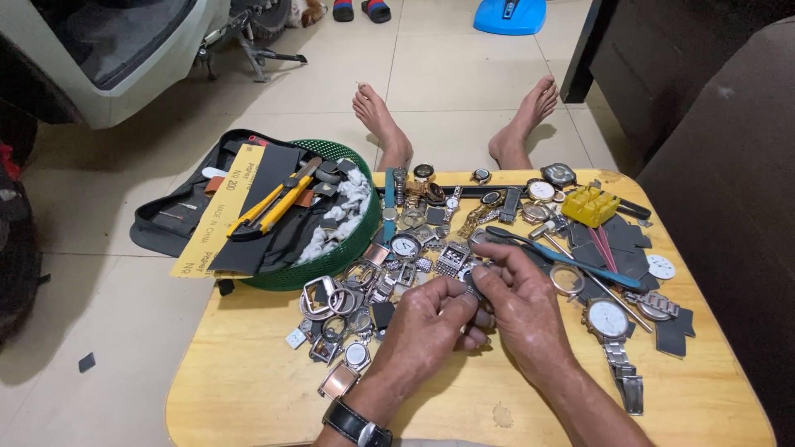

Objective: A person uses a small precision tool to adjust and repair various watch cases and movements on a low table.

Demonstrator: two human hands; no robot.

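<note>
My left hand [431,323] and my right hand [517,302] meet over the middle of a small wooden table [248,389]. Together they pinch a small dark watch part [472,285] between their fingertips; most of it is hidden by the fingers. A black wristwatch [354,424] sits on my left wrist. A heap of watch cases, buckles and metal bands [373,290] lies just left of my hands. To the right lies a silver watch with a white dial [609,319] and a blue-handled tool [571,258].
A green basket [348,248] holds yellow-handled pliers [273,205], sandpaper sheets and white cloth at the table's left rear. A yellow plastic block [590,205] sits at the back right. My bare feet [377,112] rest on the tiled floor beyond. A dark sofa [729,182] stands right.
</note>
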